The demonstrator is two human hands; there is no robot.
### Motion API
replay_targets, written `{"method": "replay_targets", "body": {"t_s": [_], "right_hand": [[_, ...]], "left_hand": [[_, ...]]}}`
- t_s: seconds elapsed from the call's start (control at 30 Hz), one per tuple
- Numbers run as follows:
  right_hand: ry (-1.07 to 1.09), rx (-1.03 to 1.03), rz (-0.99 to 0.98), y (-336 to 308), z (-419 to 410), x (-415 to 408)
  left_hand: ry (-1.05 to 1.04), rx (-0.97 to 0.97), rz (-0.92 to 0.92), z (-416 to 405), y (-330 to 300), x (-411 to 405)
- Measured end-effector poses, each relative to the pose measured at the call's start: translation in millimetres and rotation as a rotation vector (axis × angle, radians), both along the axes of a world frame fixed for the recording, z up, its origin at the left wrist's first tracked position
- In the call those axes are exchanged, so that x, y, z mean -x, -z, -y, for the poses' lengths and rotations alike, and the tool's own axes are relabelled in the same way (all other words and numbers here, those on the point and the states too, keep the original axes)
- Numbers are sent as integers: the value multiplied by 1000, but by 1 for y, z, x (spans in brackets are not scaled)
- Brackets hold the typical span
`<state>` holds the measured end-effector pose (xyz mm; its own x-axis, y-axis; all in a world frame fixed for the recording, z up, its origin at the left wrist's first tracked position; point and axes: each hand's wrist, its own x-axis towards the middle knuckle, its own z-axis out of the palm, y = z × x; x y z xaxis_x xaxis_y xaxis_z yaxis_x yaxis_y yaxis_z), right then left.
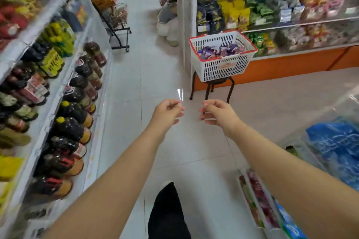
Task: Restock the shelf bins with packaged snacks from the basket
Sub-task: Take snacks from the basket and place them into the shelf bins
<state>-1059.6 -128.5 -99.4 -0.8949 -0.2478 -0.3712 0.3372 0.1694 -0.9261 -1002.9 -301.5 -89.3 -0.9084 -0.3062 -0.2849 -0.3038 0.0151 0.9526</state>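
The white basket [221, 56] with a red rim is sitting on a small dark stool [212, 88] at the corner of the right-hand shelves [281, 15], holding a heap of purple and red snack packets [219, 51]. Both arms are stretching out over the pale tiled floor [147, 75], well short of the basket, with the left hand [168, 111] and right hand [217, 111] hanging loosely curled, fingers facing each other and gripping nothing. Dark bottles [71, 128] are lining the shelves along the left.
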Motion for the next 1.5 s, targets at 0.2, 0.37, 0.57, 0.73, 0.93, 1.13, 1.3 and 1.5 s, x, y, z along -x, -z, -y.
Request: {"method": "replay_targets", "body": {"t_s": [0.2,0.37,0.57,0.73,0.93,1.13,1.3,1.5], "right_hand": [[172,-5,71,6,27,134],[284,-3,117,15,18,231],[333,-8,126,38,-19,355],[340,-27,155,42,-71,451],[394,-51,198,37,-133,541],[386,-55,240,56,-187,638],[334,-56,277,69,-222,748],[262,-37,324,69,-264,855]], "left_hand": [[159,42,41,38,-4,160],[283,44,70,28,-2,273],[358,26,94,-13,21,407],[387,38,125,-61,29,511],[457,38,139,-122,32,618],[483,-33,108,-184,51,728],[441,-65,152,-220,73,829],[348,-43,255,-259,91,912]]}}
